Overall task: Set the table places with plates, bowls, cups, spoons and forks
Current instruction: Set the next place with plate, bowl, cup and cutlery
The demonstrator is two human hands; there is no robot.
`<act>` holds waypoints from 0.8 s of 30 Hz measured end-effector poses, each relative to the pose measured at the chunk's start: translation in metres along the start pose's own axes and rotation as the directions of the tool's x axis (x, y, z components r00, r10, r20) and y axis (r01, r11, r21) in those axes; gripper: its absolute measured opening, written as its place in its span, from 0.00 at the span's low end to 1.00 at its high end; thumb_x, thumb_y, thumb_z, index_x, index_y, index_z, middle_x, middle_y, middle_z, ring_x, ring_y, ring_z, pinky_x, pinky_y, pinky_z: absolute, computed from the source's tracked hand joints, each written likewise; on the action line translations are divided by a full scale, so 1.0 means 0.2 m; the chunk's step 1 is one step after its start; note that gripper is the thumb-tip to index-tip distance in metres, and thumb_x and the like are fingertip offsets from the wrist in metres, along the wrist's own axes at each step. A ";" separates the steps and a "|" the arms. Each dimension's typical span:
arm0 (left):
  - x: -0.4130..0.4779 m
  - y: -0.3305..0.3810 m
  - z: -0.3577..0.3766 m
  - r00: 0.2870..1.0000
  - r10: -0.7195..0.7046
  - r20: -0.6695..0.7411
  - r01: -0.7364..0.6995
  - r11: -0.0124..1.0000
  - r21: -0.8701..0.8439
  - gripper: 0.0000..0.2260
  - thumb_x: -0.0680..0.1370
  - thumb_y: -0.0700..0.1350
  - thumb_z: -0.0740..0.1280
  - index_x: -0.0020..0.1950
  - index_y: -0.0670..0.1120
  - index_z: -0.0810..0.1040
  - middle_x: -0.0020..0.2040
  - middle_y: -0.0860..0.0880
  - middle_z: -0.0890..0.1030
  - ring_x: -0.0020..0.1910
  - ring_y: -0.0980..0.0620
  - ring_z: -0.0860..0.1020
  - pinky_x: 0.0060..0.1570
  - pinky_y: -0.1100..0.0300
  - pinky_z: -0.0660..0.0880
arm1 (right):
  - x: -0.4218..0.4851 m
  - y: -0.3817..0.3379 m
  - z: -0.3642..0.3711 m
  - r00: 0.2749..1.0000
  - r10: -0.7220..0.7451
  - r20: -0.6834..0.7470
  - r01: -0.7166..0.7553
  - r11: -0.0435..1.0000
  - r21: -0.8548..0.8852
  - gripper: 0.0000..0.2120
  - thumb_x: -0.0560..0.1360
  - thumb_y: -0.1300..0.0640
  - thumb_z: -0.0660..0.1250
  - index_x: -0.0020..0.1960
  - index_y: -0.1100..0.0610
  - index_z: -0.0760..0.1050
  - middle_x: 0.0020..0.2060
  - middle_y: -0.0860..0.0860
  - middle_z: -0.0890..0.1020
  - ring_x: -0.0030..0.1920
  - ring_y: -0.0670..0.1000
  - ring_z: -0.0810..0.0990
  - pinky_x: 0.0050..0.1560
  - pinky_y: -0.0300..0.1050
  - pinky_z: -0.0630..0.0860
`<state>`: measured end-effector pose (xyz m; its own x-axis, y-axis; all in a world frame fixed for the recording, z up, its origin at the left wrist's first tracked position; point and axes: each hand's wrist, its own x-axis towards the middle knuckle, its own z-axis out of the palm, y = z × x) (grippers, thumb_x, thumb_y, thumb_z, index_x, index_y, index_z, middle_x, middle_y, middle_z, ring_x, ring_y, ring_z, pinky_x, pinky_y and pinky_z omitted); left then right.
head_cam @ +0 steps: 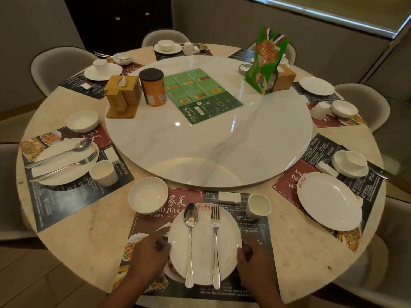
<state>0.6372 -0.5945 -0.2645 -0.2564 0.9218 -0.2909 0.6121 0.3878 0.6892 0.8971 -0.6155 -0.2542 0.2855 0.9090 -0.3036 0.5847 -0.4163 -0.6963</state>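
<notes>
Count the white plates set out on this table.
6 plates: near plate, left plate, right plate, far-right plate, far-left plate, far plate under a bowl. The green bag may hide another.

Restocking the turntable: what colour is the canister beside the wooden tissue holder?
Orange canister with black lid, clearest in head view.

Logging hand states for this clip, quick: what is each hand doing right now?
Left hand: fingers curled on the left rim of the round white ceramic plate, holding it.
Right hand: grips the same plate's right rim.
</notes>
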 end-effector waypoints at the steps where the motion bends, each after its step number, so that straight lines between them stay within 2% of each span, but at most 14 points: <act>1: 0.00 0.00 0.00 1.000 -0.005 0.005 0.005 1.000 -0.004 0.04 0.73 0.42 0.72 0.45 0.51 0.83 0.37 0.55 0.83 0.38 0.58 0.80 0.44 0.59 0.77 | 0.00 0.01 0.00 1.000 0.000 0.001 0.000 1.000 0.004 0.17 0.76 0.55 0.68 0.63 0.43 0.76 0.40 0.42 0.82 0.44 0.43 0.80 0.50 0.44 0.79; 4: -0.01 0.00 0.00 1.000 -0.011 0.013 0.012 1.000 -0.019 0.05 0.74 0.44 0.72 0.48 0.51 0.82 0.39 0.55 0.84 0.39 0.57 0.80 0.45 0.59 0.77 | 0.01 0.02 0.01 1.000 0.009 0.008 -0.009 1.000 0.015 0.17 0.76 0.55 0.68 0.63 0.42 0.76 0.39 0.43 0.82 0.44 0.43 0.80 0.51 0.46 0.79; 6: -0.01 0.00 0.00 1.000 -0.025 -0.017 0.024 0.999 -0.035 0.03 0.75 0.45 0.71 0.48 0.52 0.81 0.39 0.54 0.84 0.39 0.56 0.81 0.48 0.55 0.79 | 0.01 0.02 0.01 1.000 0.004 0.012 -0.005 0.999 0.034 0.17 0.76 0.55 0.68 0.62 0.41 0.76 0.40 0.43 0.83 0.45 0.43 0.80 0.51 0.44 0.78; 8: 0.02 0.01 -0.03 0.987 -0.127 -0.096 0.113 0.984 -0.138 0.03 0.76 0.50 0.69 0.48 0.53 0.79 0.42 0.52 0.84 0.40 0.53 0.81 0.49 0.50 0.80 | 0.01 0.02 0.00 1.000 -0.013 0.016 0.012 0.999 0.046 0.15 0.76 0.55 0.68 0.59 0.40 0.76 0.40 0.42 0.83 0.44 0.41 0.80 0.50 0.43 0.77; 9: 0.06 0.02 -0.05 0.966 -0.226 -0.129 0.188 0.948 -0.256 0.08 0.76 0.54 0.68 0.53 0.54 0.77 0.47 0.50 0.84 0.42 0.51 0.82 0.50 0.48 0.81 | 0.01 0.02 -0.01 1.000 -0.027 0.014 0.026 0.998 0.050 0.15 0.75 0.55 0.69 0.58 0.39 0.76 0.39 0.42 0.83 0.43 0.41 0.80 0.49 0.42 0.77; 11: 0.14 0.04 -0.10 0.898 -0.424 -0.120 0.300 0.788 -0.538 0.21 0.76 0.57 0.68 0.67 0.54 0.69 0.53 0.46 0.83 0.45 0.45 0.83 0.49 0.46 0.81 | 0.01 0.03 -0.01 0.999 -0.046 0.011 0.045 0.998 0.045 0.14 0.75 0.55 0.69 0.57 0.39 0.76 0.37 0.42 0.83 0.42 0.41 0.80 0.44 0.38 0.75; 13: 0.21 0.08 -0.15 0.874 -0.481 -0.069 0.302 0.650 -0.698 0.28 0.79 0.51 0.67 0.76 0.53 0.58 0.54 0.41 0.81 0.46 0.43 0.84 0.48 0.46 0.81 | 0.01 0.03 -0.01 0.998 -0.054 0.010 0.054 0.998 0.038 0.15 0.75 0.56 0.69 0.58 0.40 0.77 0.37 0.43 0.83 0.41 0.41 0.81 0.42 0.36 0.73; 15: 0.26 0.13 -0.19 0.876 -0.480 -0.044 0.298 0.613 -0.732 0.29 0.80 0.46 0.66 0.78 0.55 0.56 0.60 0.40 0.79 0.48 0.42 0.83 0.51 0.44 0.81 | 0.01 0.02 -0.02 0.998 -0.060 0.011 0.060 0.998 0.036 0.16 0.75 0.56 0.69 0.58 0.39 0.77 0.37 0.43 0.83 0.41 0.40 0.80 0.41 0.33 0.72; 17: 0.29 0.14 -0.19 0.881 -0.472 -0.035 0.313 0.637 -0.704 0.28 0.80 0.44 0.66 0.77 0.56 0.60 0.63 0.41 0.78 0.49 0.44 0.83 0.50 0.45 0.81 | 0.00 0.01 -0.03 0.998 -0.057 0.015 0.057 0.998 0.036 0.18 0.75 0.56 0.70 0.58 0.36 0.74 0.37 0.42 0.83 0.41 0.39 0.80 0.40 0.30 0.69; 21: 0.30 0.13 -0.18 0.887 -0.460 -0.037 0.305 0.645 -0.701 0.28 0.79 0.42 0.67 0.76 0.57 0.63 0.63 0.42 0.79 0.49 0.45 0.83 0.50 0.45 0.81 | 0.01 0.03 -0.02 0.997 -0.066 0.027 0.066 0.998 0.013 0.19 0.75 0.57 0.70 0.57 0.34 0.75 0.34 0.41 0.82 0.39 0.41 0.81 0.45 0.39 0.77; 24: 0.30 0.12 -0.18 0.897 -0.441 -0.028 0.295 0.644 -0.706 0.28 0.78 0.42 0.68 0.75 0.57 0.64 0.63 0.42 0.79 0.51 0.45 0.82 0.51 0.45 0.81 | 0.01 0.04 -0.02 0.998 -0.058 0.030 0.058 0.998 0.012 0.19 0.75 0.57 0.69 0.63 0.41 0.77 0.35 0.40 0.83 0.42 0.41 0.81 0.46 0.38 0.76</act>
<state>0.6102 -0.5304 -0.2414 -0.5212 0.6555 -0.5465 -0.2100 0.5221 0.8266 0.9052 -0.6169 -0.2586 0.2282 0.9319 -0.2819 0.5908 -0.3627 -0.7207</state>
